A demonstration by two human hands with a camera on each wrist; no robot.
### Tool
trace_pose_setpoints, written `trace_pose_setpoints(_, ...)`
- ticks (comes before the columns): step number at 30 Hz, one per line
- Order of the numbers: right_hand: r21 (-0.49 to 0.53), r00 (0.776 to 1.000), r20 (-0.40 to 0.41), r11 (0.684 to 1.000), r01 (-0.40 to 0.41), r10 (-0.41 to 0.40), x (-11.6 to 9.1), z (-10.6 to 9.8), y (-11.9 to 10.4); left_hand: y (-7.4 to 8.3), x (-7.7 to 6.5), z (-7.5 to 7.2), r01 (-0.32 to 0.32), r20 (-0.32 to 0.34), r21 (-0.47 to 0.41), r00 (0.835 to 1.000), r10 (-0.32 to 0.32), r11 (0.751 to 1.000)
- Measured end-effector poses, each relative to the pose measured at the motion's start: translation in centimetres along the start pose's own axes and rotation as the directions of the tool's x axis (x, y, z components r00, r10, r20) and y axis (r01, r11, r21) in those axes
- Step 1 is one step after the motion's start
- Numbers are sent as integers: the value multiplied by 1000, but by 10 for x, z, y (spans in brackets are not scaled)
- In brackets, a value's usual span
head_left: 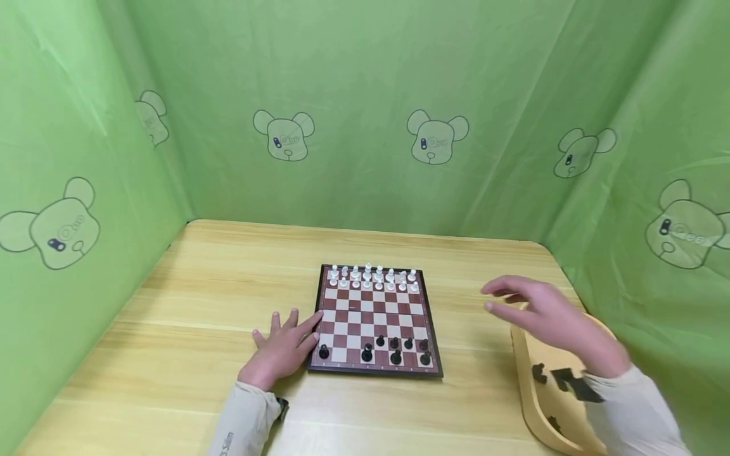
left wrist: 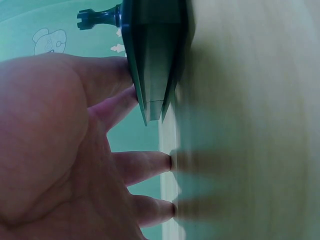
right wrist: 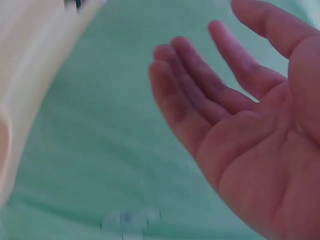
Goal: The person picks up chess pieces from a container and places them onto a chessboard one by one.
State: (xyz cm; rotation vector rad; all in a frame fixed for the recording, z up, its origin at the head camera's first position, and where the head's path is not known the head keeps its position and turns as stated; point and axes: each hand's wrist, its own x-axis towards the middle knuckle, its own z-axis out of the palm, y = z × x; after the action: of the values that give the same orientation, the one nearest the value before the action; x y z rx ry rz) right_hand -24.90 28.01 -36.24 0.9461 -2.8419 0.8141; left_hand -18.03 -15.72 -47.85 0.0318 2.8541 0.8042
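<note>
A chessboard [head_left: 365, 320] lies on the table, with two rows of white chess pieces [head_left: 367, 278] along its far side. On the near side stand several black chess pieces [head_left: 367, 353], a black rook [left wrist: 97, 17] at the near left corner among them. My left hand [head_left: 278, 356] rests spread at the board's left edge; thumb and index finger touch the board's side, the other fingertips meet the table. In the air right of the board, my right hand [head_left: 542, 311] hovers with loosely bent fingers and an empty palm, over the far end of a tan bin [head_left: 527, 386].
In the bin lie dark chess pieces [head_left: 538, 372], partly hidden by the right forearm. Green curtains [head_left: 365, 190] with bear-head prints enclose the wooden table [head_left: 228, 278] at the back and both sides.
</note>
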Motion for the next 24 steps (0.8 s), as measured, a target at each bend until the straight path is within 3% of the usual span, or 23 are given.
trace_pose_setpoints(4, -35, 993, -61, 994, -108, 105, -24, -21, 20, -1, 0, 0, 4, 1, 5, 1000, -4, 1000)
trace_pose_setpoints(7, -43, 983, -59, 983, -179, 176, -39, -27, 36, -2, -1, 0, 6, 0, 9, 1000, -6, 1000)
trace_pose_setpoints(11, -60, 963, 15, 962, -267, 269, -58, -27, 54, -3, 0, 1, 1, -1, 16, 1000, -1, 1000)
trace_pose_setpoints(16, -86, 923, 110, 928, -361, 369, -79, -23, 73, -2, 1, 2, -1, 1, 17, 1000, 1, 1000)
trace_pose_setpoints(24, -179, 854, 250, 889, -422, 456, -102, -10, 86, -1, 0, -1, 6, 5, 19, 1000, -6, 1000)
